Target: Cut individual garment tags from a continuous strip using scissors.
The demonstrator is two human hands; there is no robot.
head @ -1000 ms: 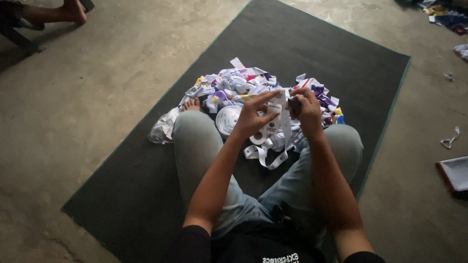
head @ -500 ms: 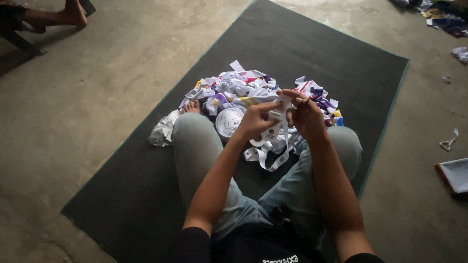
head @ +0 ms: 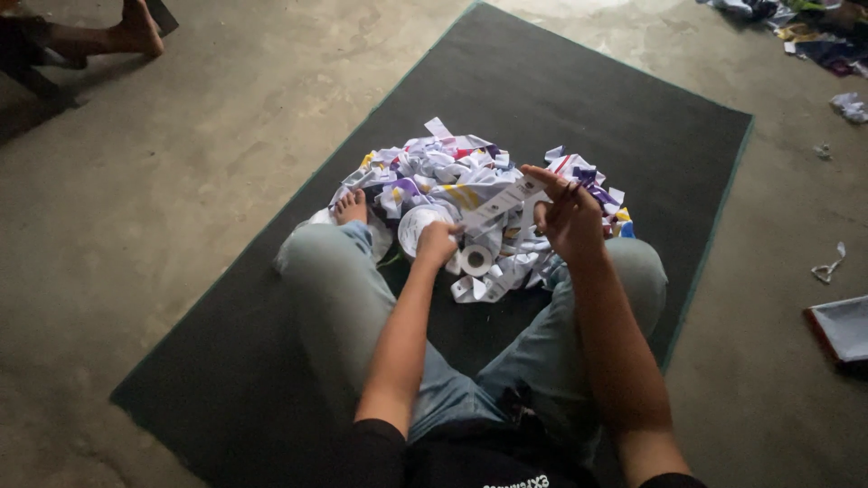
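I sit cross-legged on a dark mat (head: 561, 99) with a heap of white, purple and yellow printed strips (head: 452, 172) in front of my legs. A long white strip (head: 495, 204) stretches between my hands. My right hand (head: 568, 215) pinches its upper end, raised over the heap. My left hand (head: 438, 242) grips the lower end, close to a small white roll (head: 476, 260) lying among the strips. A larger round white roll (head: 414, 222) lies just left of that hand.
The mat lies on a bare concrete floor (head: 181, 181). Another person's bare foot (head: 136, 32) rests at the top left. Scraps and cloth (head: 814, 36) lie at the top right, a flat tray-like thing (head: 841, 327) at the right edge.
My hands, held together near a folded strip a second ago, have drawn apart. The left hand dropped toward the small roll; the strip now stretches out between them.
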